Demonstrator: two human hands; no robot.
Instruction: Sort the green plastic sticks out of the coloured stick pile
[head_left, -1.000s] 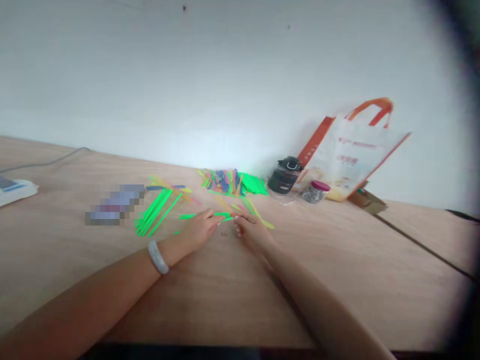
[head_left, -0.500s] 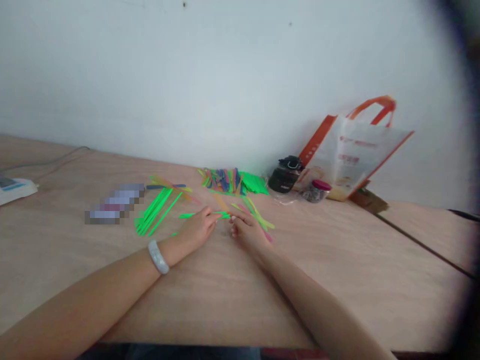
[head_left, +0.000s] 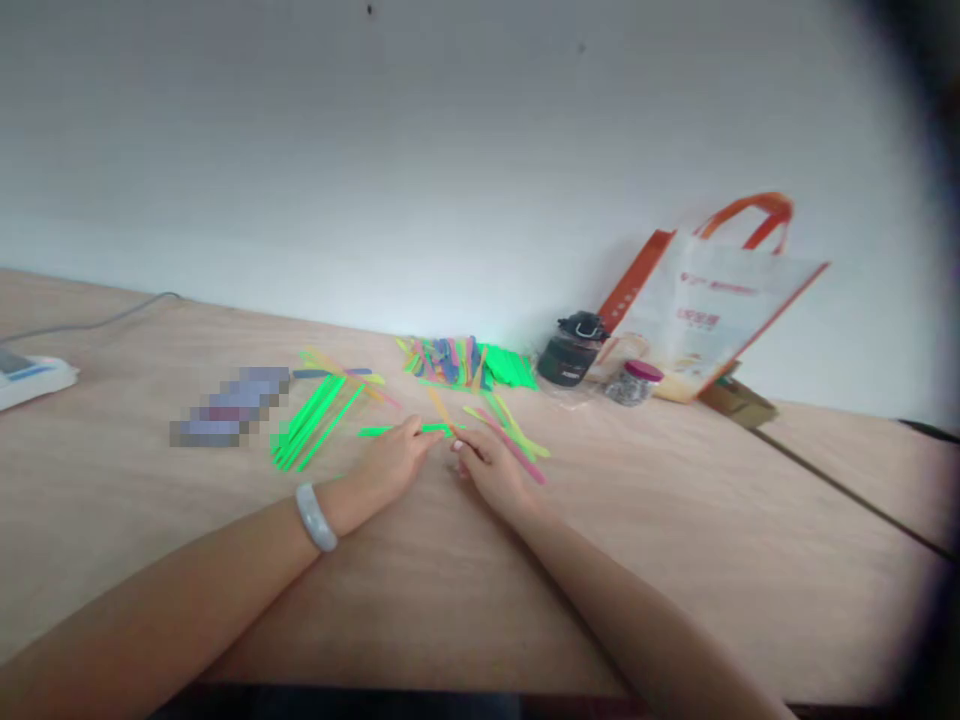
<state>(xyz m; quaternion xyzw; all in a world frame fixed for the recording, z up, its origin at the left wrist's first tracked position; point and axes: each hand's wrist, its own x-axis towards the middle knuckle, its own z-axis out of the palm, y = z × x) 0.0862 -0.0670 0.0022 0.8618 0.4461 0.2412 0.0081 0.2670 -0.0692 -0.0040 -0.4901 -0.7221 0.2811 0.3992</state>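
Note:
My left hand [head_left: 394, 460] pinches a green strip [head_left: 373, 431] that lies crosswise between my hands. The fingers of my right hand [head_left: 491, 468] are closed at the lower end of an orange strip [head_left: 440, 406], where it meets the green one. To the right of that, yellow and pink strips [head_left: 517, 447] lie crossed. Several green sticks [head_left: 311, 420] lie side by side to the left, with yellow, orange and blue strips [head_left: 330, 373] at their upper ends. Behind my hands is a pile of mixed coloured strips [head_left: 450, 360] beside a green bundle [head_left: 511, 366].
On the wooden table [head_left: 420, 600], a blurred-out flat object [head_left: 232, 405] lies left. At the back right stand a dark bottle [head_left: 571, 350], a jar with a pink lid [head_left: 634, 382] and a white and orange bag [head_left: 712, 310]. A white device [head_left: 34, 380] sits far left.
My right hand has moved slightly left, towards my left hand. More of the orange strip and the pink strip now shows.

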